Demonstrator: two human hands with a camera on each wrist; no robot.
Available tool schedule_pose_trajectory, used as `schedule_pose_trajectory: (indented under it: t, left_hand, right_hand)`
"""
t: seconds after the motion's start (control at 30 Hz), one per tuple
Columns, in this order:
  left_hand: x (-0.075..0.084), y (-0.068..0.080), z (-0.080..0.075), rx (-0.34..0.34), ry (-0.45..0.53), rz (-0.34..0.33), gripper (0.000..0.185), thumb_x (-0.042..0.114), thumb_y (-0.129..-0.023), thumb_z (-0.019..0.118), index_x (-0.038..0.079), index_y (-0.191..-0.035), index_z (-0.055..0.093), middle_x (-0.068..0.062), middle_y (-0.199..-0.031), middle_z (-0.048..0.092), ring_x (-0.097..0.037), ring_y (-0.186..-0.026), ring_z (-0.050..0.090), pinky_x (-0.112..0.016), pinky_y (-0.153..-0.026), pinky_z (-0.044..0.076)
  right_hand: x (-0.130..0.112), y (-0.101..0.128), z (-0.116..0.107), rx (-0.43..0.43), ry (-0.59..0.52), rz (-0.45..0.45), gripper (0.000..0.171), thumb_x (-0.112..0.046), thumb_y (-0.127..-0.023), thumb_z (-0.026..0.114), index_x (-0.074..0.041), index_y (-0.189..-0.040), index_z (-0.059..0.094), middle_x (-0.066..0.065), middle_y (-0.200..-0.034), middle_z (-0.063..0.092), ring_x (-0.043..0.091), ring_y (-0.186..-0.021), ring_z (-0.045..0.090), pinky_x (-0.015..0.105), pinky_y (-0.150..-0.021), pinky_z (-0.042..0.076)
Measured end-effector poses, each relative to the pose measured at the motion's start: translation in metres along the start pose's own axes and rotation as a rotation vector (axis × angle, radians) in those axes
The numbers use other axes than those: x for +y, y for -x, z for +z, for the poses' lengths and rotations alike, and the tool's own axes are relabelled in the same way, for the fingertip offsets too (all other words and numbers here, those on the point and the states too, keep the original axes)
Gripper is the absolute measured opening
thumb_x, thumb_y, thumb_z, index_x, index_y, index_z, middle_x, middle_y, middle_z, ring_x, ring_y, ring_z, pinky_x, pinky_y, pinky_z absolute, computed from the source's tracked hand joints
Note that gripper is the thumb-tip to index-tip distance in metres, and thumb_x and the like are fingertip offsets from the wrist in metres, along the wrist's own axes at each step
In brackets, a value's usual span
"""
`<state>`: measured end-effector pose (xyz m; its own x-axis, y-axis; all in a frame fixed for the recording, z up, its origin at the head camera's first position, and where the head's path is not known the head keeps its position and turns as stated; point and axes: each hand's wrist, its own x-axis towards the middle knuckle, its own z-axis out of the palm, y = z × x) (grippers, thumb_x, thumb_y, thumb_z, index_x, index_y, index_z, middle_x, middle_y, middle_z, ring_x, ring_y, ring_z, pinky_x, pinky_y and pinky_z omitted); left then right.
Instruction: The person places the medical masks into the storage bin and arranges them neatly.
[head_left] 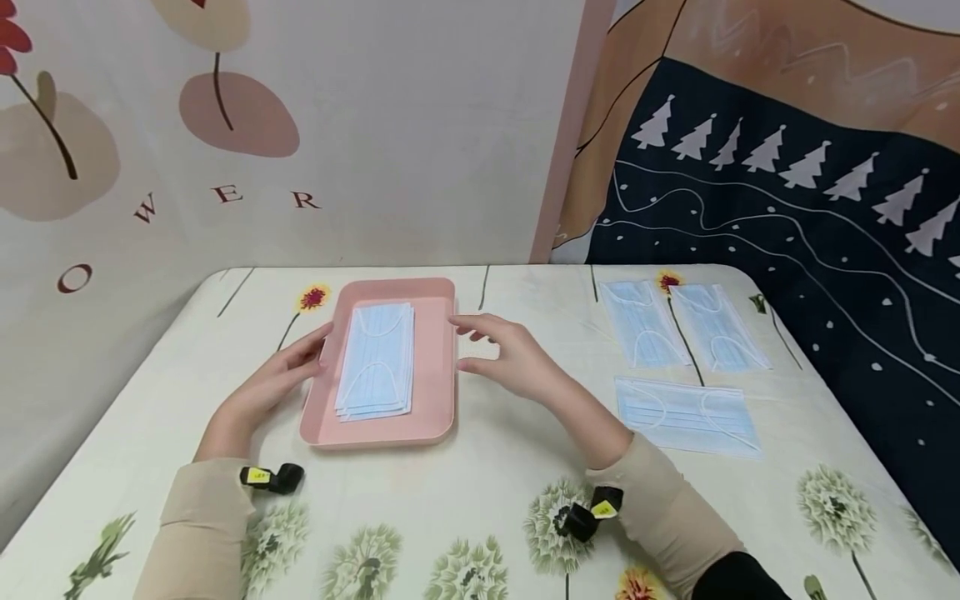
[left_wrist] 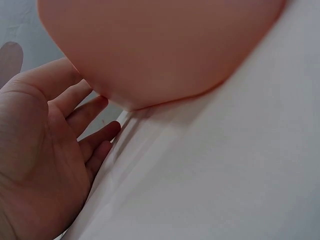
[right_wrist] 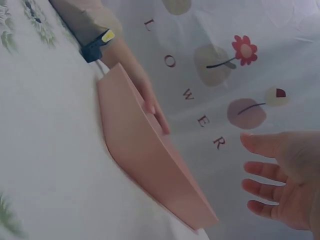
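In front of me a pink tray lies flat on the counter, long side running away from me. It is a shallow rectangle with rounded corners and a low raised rim. A neat stack of pale blue face masks rests inside it, lengthwise, a little left of the middle, with white ear loops curled on top and the lower edges slightly fanned. My left hand touches the tray's left rim, fingers straight along it. My right hand hovers just beside the right rim with fingers spread and relaxed, apart from it in the right wrist view.
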<state>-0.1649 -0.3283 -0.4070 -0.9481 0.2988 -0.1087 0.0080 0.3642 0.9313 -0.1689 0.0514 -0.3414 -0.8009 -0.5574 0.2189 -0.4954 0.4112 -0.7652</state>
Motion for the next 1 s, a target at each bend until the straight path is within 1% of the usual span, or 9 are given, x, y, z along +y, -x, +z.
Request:
schedule_pose_trajectory:
  t: [0.13,0.23,0.4,0.63,0.7,0.77,0.83,0.87,1.0]
  left_hand:
    - [0.001,0.000,0.000,0.002,-0.010,-0.008,0.067,0.024,-0.098,0.057,0.020,-0.155,0.020,-0.013,-0.158,0.014,-0.033,-0.143,0.011,-0.024,-0.110,0.020]
    - [0.001,-0.001,-0.001,0.003,-0.015,-0.011,0.067,0.024,-0.098,0.056,0.021,-0.155,0.020,-0.013,-0.158,0.013,-0.032,-0.143,0.010,-0.042,-0.113,0.014]
    - [0.001,-0.002,-0.001,0.003,-0.023,-0.003,0.067,0.023,-0.098,0.056,0.021,-0.154,0.020,-0.014,-0.158,0.013,-0.033,-0.143,0.010,-0.035,-0.113,0.016]
    - [0.002,-0.001,0.001,0.001,-0.006,-0.013,0.067,0.024,-0.098,0.056,0.020,-0.155,0.020,-0.012,-0.158,0.015,-0.032,-0.143,0.012,-0.013,-0.104,0.024]
    - [0.001,0.000,0.001,-0.003,0.000,-0.011,0.067,0.023,-0.098,0.056,0.019,-0.155,0.019,-0.013,-0.158,0.014,-0.033,-0.143,0.011,-0.021,-0.109,0.021]
    - [0.001,0.000,0.001,-0.002,0.004,-0.012,0.067,0.023,-0.098,0.056,0.019,-0.155,0.019,-0.013,-0.158,0.014,-0.033,-0.143,0.011,-0.035,-0.113,0.016]
    - [0.000,-0.001,0.001,0.000,0.006,-0.012,0.068,0.023,-0.098,0.056,0.020,-0.155,0.019,-0.014,-0.158,0.014,-0.034,-0.143,0.010,-0.049,-0.112,0.011]
    - [-0.001,-0.001,0.001,0.002,0.004,-0.015,0.068,0.023,-0.098,0.056,0.020,-0.155,0.019,-0.014,-0.158,0.013,-0.033,-0.143,0.010,-0.051,-0.112,0.010]
    - [-0.002,-0.001,0.000,0.007,-0.012,-0.022,0.067,0.025,-0.098,0.057,0.022,-0.154,0.020,-0.013,-0.158,0.014,-0.032,-0.143,0.011,-0.025,-0.111,0.020]
  right_hand:
    - [0.006,0.014,-0.016,0.019,0.022,-0.036,0.055,-0.015,-0.087,0.073,-0.012,-0.137,0.053,0.007,-0.123,0.060,0.023,-0.109,0.056,0.041,-0.095,0.043]
    - [0.010,0.025,-0.028,0.034,0.031,-0.057,0.052,-0.014,-0.087,0.073,-0.012,-0.136,0.055,0.006,-0.122,0.061,0.020,-0.107,0.057,0.041,-0.095,0.044]
    - [0.022,0.047,-0.046,0.063,0.047,-0.065,0.050,-0.011,-0.086,0.073,-0.012,-0.133,0.057,0.004,-0.123,0.061,0.022,-0.106,0.058,0.043,-0.093,0.045]
    - [0.041,0.076,-0.068,0.062,0.092,-0.051,0.054,-0.008,-0.085,0.073,-0.013,-0.135,0.055,0.005,-0.125,0.059,0.024,-0.106,0.058,0.047,-0.089,0.047]
    - [0.046,0.083,-0.076,0.054,0.103,-0.034,0.055,-0.007,-0.084,0.074,-0.013,-0.135,0.054,0.005,-0.126,0.059,0.022,-0.106,0.058,0.047,-0.089,0.047]
    - [0.051,0.091,-0.084,0.048,0.114,-0.019,0.057,-0.006,-0.083,0.074,-0.013,-0.136,0.053,0.007,-0.127,0.058,0.023,-0.106,0.058,0.048,-0.089,0.047]
    - [0.057,0.098,-0.091,0.043,0.134,-0.002,0.058,-0.005,-0.083,0.074,-0.012,-0.137,0.052,0.009,-0.127,0.058,0.021,-0.106,0.058,0.046,-0.089,0.047]
    - [0.060,0.102,-0.095,0.039,0.144,0.009,0.058,-0.005,-0.083,0.074,-0.012,-0.137,0.052,0.009,-0.127,0.058,0.021,-0.106,0.058,0.045,-0.089,0.046]
    - [0.073,0.117,-0.111,0.023,0.167,0.060,0.057,-0.005,-0.084,0.073,-0.010,-0.137,0.052,0.012,-0.123,0.059,0.020,-0.104,0.059,0.042,-0.089,0.046]
